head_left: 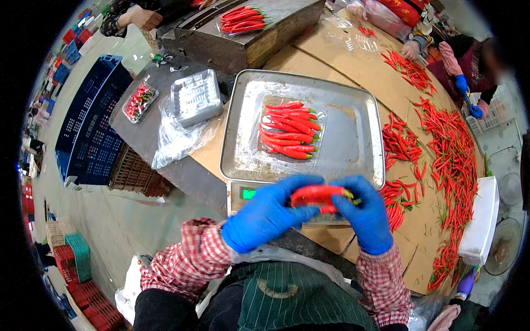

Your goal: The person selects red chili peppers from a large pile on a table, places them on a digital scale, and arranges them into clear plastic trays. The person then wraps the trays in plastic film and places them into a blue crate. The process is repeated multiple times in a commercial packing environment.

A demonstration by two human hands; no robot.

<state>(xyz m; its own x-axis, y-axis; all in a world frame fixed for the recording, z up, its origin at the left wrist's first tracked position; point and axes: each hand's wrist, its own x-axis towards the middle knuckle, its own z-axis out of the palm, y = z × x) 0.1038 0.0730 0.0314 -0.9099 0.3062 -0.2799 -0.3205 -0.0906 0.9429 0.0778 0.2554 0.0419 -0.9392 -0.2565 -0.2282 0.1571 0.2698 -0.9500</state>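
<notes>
Both my hands wear blue gloves and hold a small bunch of red chilli peppers (317,194) between them, just over the near edge of a weighing scale. My left hand (264,216) is closed round the tip end of the bunch. The fingers of my right hand (365,214) grip the other end, by the green stalks. On the scale's metal pan (350,149), a clear plastic tray (322,118) carries a row of red chilli peppers (290,131) lying side by side. A green display (249,194) shows beside my left hand.
Loose red chillies (450,160) cover the cardboard-topped table (314,69) to the right, near a white box (479,220). Stacked clear trays (196,98) and a plastic bag (179,135) lie left. Blue crates (91,127) stand beyond. Other people work across the table.
</notes>
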